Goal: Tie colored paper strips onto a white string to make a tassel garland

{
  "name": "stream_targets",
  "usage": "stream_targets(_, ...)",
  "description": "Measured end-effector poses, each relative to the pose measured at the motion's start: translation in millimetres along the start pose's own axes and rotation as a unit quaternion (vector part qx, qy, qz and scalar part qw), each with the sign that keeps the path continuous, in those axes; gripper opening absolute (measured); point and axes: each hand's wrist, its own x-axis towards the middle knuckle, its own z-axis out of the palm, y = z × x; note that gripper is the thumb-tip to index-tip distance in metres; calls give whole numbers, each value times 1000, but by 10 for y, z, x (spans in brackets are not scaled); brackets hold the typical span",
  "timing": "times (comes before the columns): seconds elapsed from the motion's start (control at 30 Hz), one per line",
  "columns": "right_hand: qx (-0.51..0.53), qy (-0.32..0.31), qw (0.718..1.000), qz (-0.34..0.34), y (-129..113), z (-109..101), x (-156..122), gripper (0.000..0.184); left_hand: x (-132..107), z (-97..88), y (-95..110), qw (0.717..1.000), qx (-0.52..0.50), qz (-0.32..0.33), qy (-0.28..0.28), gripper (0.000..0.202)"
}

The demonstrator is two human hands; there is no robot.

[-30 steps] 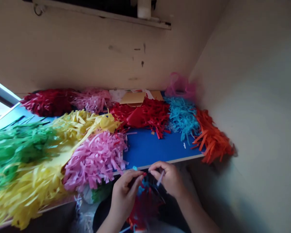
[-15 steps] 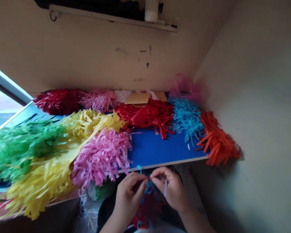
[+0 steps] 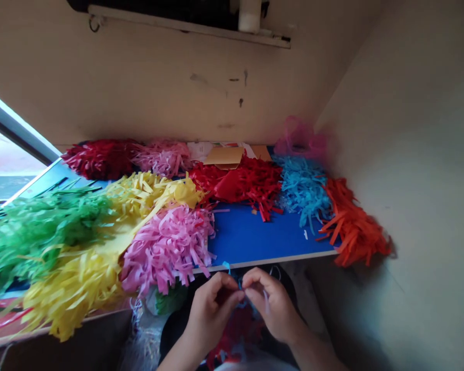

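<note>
My left hand [image 3: 212, 306] and my right hand [image 3: 272, 306] meet just in front of the table edge, both closed in a pinch with fingertips almost touching. Thin paper strips are between them; a light blue strip [image 3: 227, 266] sticks up beyond the left fingers. From my right fingers hangs a narrow pale lilac strip [image 3: 266, 301]. Exactly how the strips join at the fingertips is too small to tell. Below the hands, over my lap, lies a red fringed bundle [image 3: 242, 330] mixed with some blue, partly hidden by my hands.
On the blue table [image 3: 251, 237] lie fringed paper bundles: green [image 3: 50, 219], yellow [image 3: 75, 288], pink [image 3: 170, 242], red [image 3: 235, 183], light blue [image 3: 305, 188] and orange [image 3: 353, 221]. Brown card [image 3: 224, 156] rests behind the red one. A shelf [image 3: 185, 28] juts from the wall above.
The view has shifted slightly, so the table appears a little further right. My fingertips stay together; the dark red bit seen between them earlier is hidden, and blue shows there now.
</note>
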Motion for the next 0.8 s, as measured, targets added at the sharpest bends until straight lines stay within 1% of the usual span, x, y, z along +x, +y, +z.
stream_targets(0.1, 4, 17, 1000, 14, 53, 18, 13, 7, -16, -30, 0, 1000, -8, 5, -23, 13)
stream_targets(0.17, 11, 34, 999, 31, 82, 34, 25, 7, -34, -42, -10, 1000, -8, 3, -20, 12)
stream_targets(0.23, 45, 44, 997, 49, 99, 44, 38, 9, -51, -46, -29, 1000, -11, -2, -8, 13)
stream_targets(0.3, 80, 38, 994, 64, 101, 36, 53, 12, -55, -48, -40, 1000, -8, 7, 1, 11)
stream_targets(0.37, 80, 23, 995, 62, 90, 14, 65, 7, -42, -52, -35, 999, 7, 38, -6, 7)
stream_targets(0.4, 67, 17, 996, 51, 83, 3, 69, 3, -31, -54, -27, 998, 18, 56, -13, 7)
stream_targets(0.5, 28, 24, 999, 0, 63, -8, 69, 7, 5, -54, 0, 995, 44, 91, -16, 9)
stream_targets(0.63, -5, 48, 998, -32, 56, 8, 64, 11, 28, -73, 10, 993, 74, 86, -9, 7)
stream_targets(0.7, -27, 63, 996, -54, 50, 16, 66, 10, 27, -87, 6, 991, 96, 95, -3, 3)
stream_targets(0.73, -36, 69, 994, -70, 45, 20, 66, 10, 26, -89, 2, 988, 107, 110, 8, 4)
stream_targets(0.8, -53, 76, 991, -100, 32, 31, 64, 9, 22, -81, -12, 978, 129, 163, 35, 8)
